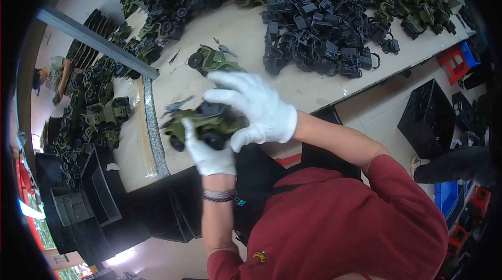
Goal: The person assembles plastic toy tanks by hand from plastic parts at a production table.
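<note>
A green toy military vehicle (196,127) with black wheels is held by my gloved left hand (209,150), its fingers closed round the near side. A dark part (212,109) shows on top of the vehicle, and a grey gun-like piece (179,104) at its far-left end is smeared by motion. Over the right end spreads my gloved right hand (259,110), fingers apart and thumb lowered beside the toy. Whether that hand touches the vehicle is hard to make out. Just beyond my hands another green toy vehicle (213,61) with a grey gun piece stands on the table.
A large heap of black plastic parts (321,29) lies on the pale table (235,29). Green vehicles pile up at the back and left (97,107). A metal post (99,42) crosses the left side. Black crates (426,118) stand on the floor at right, near another person's leg (455,165).
</note>
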A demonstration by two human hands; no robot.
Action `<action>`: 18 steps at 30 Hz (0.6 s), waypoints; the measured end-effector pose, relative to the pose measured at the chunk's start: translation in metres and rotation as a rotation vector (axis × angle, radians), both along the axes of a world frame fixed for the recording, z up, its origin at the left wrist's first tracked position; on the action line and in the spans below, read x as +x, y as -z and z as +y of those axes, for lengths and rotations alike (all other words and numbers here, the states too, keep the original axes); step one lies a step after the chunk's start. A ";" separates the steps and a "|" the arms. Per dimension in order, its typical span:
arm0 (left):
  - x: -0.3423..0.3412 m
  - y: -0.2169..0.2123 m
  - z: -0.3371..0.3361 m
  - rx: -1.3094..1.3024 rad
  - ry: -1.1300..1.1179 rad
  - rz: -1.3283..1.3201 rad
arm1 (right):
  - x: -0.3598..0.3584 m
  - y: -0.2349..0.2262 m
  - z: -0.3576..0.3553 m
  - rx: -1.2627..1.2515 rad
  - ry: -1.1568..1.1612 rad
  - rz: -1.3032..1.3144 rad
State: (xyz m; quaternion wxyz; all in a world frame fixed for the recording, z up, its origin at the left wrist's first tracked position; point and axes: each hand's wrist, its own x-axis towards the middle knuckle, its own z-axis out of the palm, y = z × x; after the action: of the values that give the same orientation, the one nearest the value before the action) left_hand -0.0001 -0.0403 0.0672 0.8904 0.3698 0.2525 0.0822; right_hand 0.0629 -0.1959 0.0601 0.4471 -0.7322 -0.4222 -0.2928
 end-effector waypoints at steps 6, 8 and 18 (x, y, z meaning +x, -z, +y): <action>0.045 -0.090 0.217 0.353 -0.116 -0.126 | 0.036 0.005 -0.072 -0.532 0.621 0.097; 0.083 -0.176 0.273 0.385 -0.420 -0.049 | 0.048 -0.004 -0.075 -0.776 0.653 0.160; 0.131 -0.091 0.198 0.995 0.172 0.115 | 0.079 0.011 -0.076 -0.883 0.595 0.142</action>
State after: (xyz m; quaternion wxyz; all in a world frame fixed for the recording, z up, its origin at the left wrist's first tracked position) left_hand 0.1304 0.1577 0.1583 0.5944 0.7727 0.2000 0.0984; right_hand 0.1415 -0.2718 0.0487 0.0218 -0.9566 -0.2481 -0.1512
